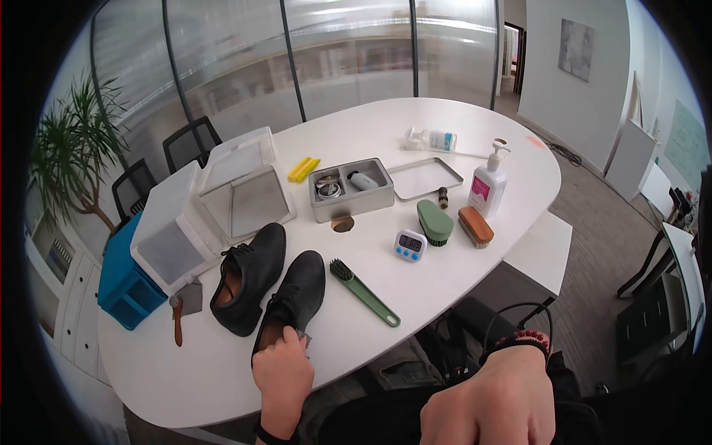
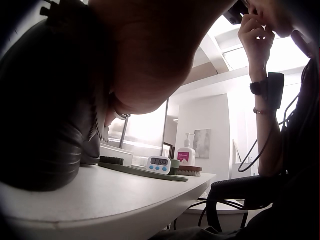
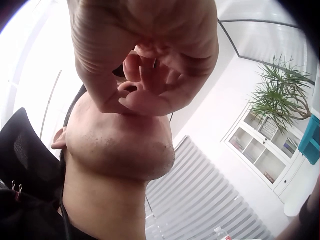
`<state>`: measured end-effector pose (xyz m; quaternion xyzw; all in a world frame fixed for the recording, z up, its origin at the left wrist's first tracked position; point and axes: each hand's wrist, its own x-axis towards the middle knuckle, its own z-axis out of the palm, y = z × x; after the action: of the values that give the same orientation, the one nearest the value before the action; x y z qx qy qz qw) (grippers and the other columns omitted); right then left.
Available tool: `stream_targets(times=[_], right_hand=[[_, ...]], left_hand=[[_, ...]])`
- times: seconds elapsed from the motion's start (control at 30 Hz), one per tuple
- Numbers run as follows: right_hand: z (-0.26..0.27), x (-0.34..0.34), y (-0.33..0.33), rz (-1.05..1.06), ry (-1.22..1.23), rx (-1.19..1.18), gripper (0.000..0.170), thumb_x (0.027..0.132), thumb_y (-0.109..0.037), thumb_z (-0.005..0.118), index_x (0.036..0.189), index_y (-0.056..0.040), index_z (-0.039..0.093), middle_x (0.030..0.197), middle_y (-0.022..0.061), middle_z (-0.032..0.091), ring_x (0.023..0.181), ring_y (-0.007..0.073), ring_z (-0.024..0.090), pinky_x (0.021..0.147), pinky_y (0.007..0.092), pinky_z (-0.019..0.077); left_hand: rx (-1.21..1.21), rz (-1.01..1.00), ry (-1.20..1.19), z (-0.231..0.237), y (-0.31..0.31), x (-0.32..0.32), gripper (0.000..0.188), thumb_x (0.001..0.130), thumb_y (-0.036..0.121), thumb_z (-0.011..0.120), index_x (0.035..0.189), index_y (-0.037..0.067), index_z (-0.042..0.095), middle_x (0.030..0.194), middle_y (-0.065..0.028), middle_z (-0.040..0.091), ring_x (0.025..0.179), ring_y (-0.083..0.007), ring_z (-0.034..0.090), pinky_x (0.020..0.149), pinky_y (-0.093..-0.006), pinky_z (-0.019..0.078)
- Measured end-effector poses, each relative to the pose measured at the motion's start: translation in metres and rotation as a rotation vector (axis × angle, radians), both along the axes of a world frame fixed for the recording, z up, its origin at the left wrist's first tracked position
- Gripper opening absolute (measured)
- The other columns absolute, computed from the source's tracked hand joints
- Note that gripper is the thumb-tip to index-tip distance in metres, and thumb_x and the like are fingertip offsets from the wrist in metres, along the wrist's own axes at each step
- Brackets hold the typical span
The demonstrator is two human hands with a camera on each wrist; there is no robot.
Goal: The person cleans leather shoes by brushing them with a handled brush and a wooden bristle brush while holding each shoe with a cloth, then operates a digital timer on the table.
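Note:
Two black lace-up shoes stand side by side on the white table (image 1: pixel 178 397). Over the heel opening of the nearer shoe (image 1: pixel 300 285), my left hand (image 1: pixel 284 378) has its fingers curled round a grey cloth (image 1: pixel 305 340); the cloth's jagged edge (image 2: pixel 97 120) shows beside the shoe (image 2: pixel 40 120) in the left wrist view. My right hand (image 1: pixel 493 404) is raised off the table. The right wrist view has this hand (image 3: pixel 145 55) at the mouth and chin, its fingers curled in, with nothing visibly held.
A green long-handled brush (image 1: pixel 365 293) lies right of the shoes. Beyond are a timer (image 1: pixel 410 245), two brushes, a metal box (image 1: pixel 352 205), its lid (image 1: pixel 426 178), a pump bottle (image 1: pixel 487 185) and yellow sticks (image 1: pixel 303 170). White bins (image 1: pixel 167 230) and a brown-handled tool (image 1: pixel 178 322) are left.

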<state>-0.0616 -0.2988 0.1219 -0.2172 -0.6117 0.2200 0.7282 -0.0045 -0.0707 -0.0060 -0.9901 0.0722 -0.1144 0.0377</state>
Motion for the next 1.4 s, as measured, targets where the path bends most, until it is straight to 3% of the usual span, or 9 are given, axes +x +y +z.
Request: stream_targets(times=[0.27, 0.33, 0.37, 0.47, 0.57, 0.77, 0.9, 1.07, 1.4], right_hand=[[-0.008, 0.015, 0.012, -0.113, 0.041, 0.072, 0.039, 0.077, 0.018, 0.064, 0.057, -0.0033, 0.038, 0.074, 0.0147, 0.060, 0.046, 0.0216, 0.045, 0.041, 0.0312, 0.0314], [-0.006, 0.033, 0.047, -0.124, -0.173, 0.763, 0.038, 0.073, 0.019, 0.066, 0.057, -0.0043, 0.040, 0.076, 0.0139, 0.065, 0.042, 0.0175, 0.042, 0.039, 0.0291, 0.0304], [0.013, 0.020, -0.008, -0.124, -0.027, -0.027, 0.034, 0.074, 0.017, 0.070, 0.058, -0.0033, 0.048, 0.078, 0.0149, 0.069, 0.041, 0.0144, 0.046, 0.038, 0.0276, 0.0323], [-0.001, -0.010, -0.004, -0.335, 0.114, 0.065, 0.028, 0.077, 0.015, 0.073, 0.062, -0.0024, 0.056, 0.081, 0.0167, 0.071, 0.044, 0.0142, 0.055, 0.037, 0.0271, 0.0357], [-0.003, -0.007, -0.002, -0.309, 0.035, 0.085, 0.024, 0.080, 0.012, 0.073, 0.065, -0.0009, 0.060, 0.082, 0.0178, 0.071, 0.048, 0.0166, 0.061, 0.037, 0.0272, 0.0384], [-0.006, 0.010, -0.001, -0.043, -0.088, 0.016, 0.034, 0.087, 0.008, 0.068, 0.061, -0.0001, 0.047, 0.082, 0.0164, 0.067, 0.052, 0.0222, 0.059, 0.041, 0.0301, 0.0386], [-0.002, -0.002, -0.006, -0.014, 0.062, -0.058, 0.037, 0.088, 0.008, 0.065, 0.061, -0.0005, 0.041, 0.080, 0.0136, 0.062, 0.056, 0.0238, 0.058, 0.043, 0.0312, 0.0382], [-0.001, 0.007, -0.003, 0.056, -0.087, -0.039, 0.035, 0.086, 0.011, 0.060, 0.061, -0.0022, 0.038, 0.075, 0.0094, 0.054, 0.052, 0.0224, 0.045, 0.044, 0.0317, 0.0349], [0.000, 0.016, -0.009, -0.149, -0.064, 0.050, 0.031, 0.080, 0.014, 0.062, 0.061, -0.0048, 0.046, 0.075, 0.0124, 0.062, 0.047, 0.0181, 0.047, 0.041, 0.0276, 0.0322]], left_hand=[[-0.031, -0.036, -0.039, -0.002, 0.003, -0.001, 0.020, 0.097, 0.024, 0.060, 0.092, 0.006, 0.055, 0.069, -0.0125, 0.066, 0.063, -0.0315, 0.069, 0.060, -0.0425, 0.0524], [-0.036, -0.036, -0.039, -0.001, 0.003, -0.001, 0.020, 0.097, 0.024, 0.060, 0.092, 0.006, 0.055, 0.069, -0.0124, 0.066, 0.062, -0.0313, 0.069, 0.059, -0.0422, 0.0524], [-0.040, -0.045, -0.036, -0.001, 0.003, -0.001, 0.020, 0.097, 0.025, 0.060, 0.093, 0.006, 0.055, 0.069, -0.0123, 0.066, 0.062, -0.0312, 0.069, 0.059, -0.0420, 0.0524], [-0.019, -0.041, -0.044, -0.001, 0.002, -0.001, 0.021, 0.097, 0.025, 0.061, 0.093, 0.005, 0.055, 0.069, -0.0121, 0.066, 0.062, -0.0309, 0.069, 0.059, -0.0410, 0.0525], [-0.003, -0.033, -0.036, -0.001, 0.002, -0.001, 0.021, 0.097, 0.025, 0.061, 0.093, 0.006, 0.055, 0.069, -0.0117, 0.066, 0.062, -0.0305, 0.069, 0.059, -0.0409, 0.0525], [0.018, -0.017, -0.039, -0.005, 0.002, 0.000, 0.021, 0.097, 0.025, 0.060, 0.092, 0.006, 0.054, 0.069, -0.0112, 0.066, 0.064, -0.0299, 0.070, 0.060, -0.0411, 0.0526], [0.016, -0.014, -0.024, -0.004, 0.001, 0.000, 0.020, 0.097, 0.025, 0.060, 0.092, 0.006, 0.054, 0.071, -0.0121, 0.067, 0.065, -0.0304, 0.070, 0.061, -0.0414, 0.0529], [0.008, -0.005, -0.011, -0.002, 0.001, 0.000, 0.020, 0.097, 0.025, 0.060, 0.092, 0.006, 0.054, 0.072, -0.0132, 0.067, 0.066, -0.0315, 0.070, 0.062, -0.0423, 0.0530], [0.006, -0.017, -0.033, -0.003, 0.002, 0.000, 0.021, 0.097, 0.025, 0.060, 0.093, 0.006, 0.054, 0.069, -0.0125, 0.066, 0.063, -0.0316, 0.070, 0.060, -0.0425, 0.0528]])
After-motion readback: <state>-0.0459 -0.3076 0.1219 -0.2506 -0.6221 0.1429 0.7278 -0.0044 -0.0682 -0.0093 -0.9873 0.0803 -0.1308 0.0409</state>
